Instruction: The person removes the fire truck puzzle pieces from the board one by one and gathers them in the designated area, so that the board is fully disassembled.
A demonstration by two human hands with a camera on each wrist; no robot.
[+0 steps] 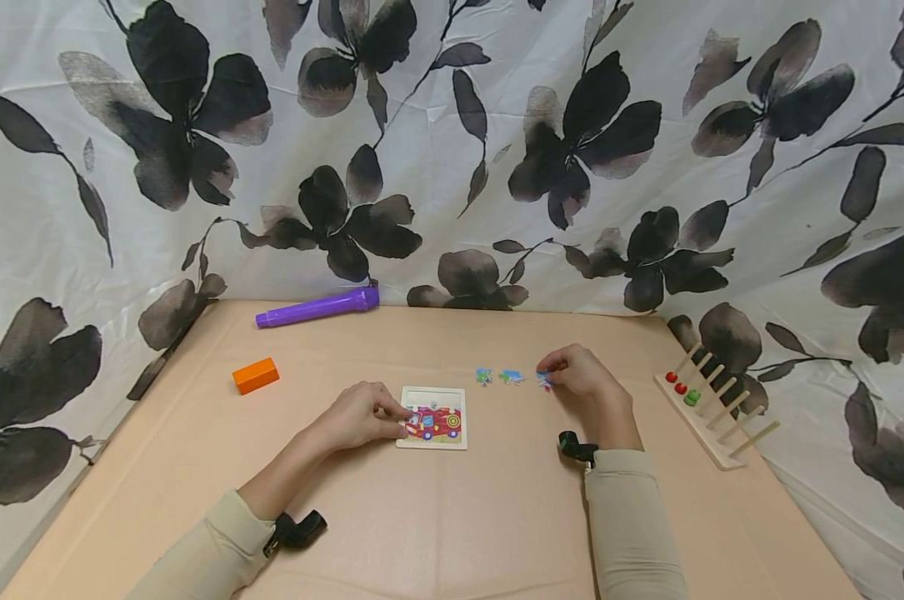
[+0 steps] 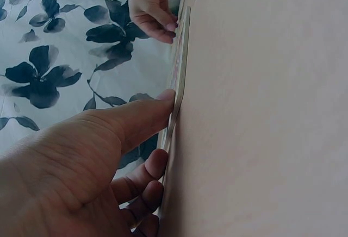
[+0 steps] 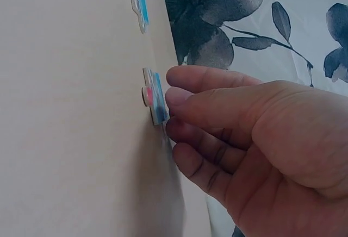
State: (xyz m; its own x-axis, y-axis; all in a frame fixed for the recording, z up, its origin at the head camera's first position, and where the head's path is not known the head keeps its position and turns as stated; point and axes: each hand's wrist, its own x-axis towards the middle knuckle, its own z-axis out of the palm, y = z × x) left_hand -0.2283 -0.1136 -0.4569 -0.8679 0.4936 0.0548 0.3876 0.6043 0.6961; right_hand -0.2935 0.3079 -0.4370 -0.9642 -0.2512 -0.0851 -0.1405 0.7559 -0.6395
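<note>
A small framed jigsaw puzzle [image 1: 432, 443] with a red vehicle picture lies on the table. My left hand [image 1: 363, 415] holds its left edge; in the left wrist view the thumb lies on the frame's edge [image 2: 184, 74] with the other fingers bent beside it. To the right, my right hand [image 1: 588, 385] hovers with its fingertips at a loose blue puzzle piece [image 3: 155, 97]. Its fingers are loosely bent, and contact with the piece is hard to tell. Two more loose pieces lie left of it, a green-blue piece [image 1: 484, 377] and a blue piece [image 1: 511, 377].
An orange block [image 1: 256, 377] lies on the left side of the table, and a purple tube [image 1: 317, 307] lies along the back edge. On the right stands a wooden peg rack [image 1: 710, 433] with red and green beads. Flower-patterned cloth [image 1: 452, 167] hangs behind.
</note>
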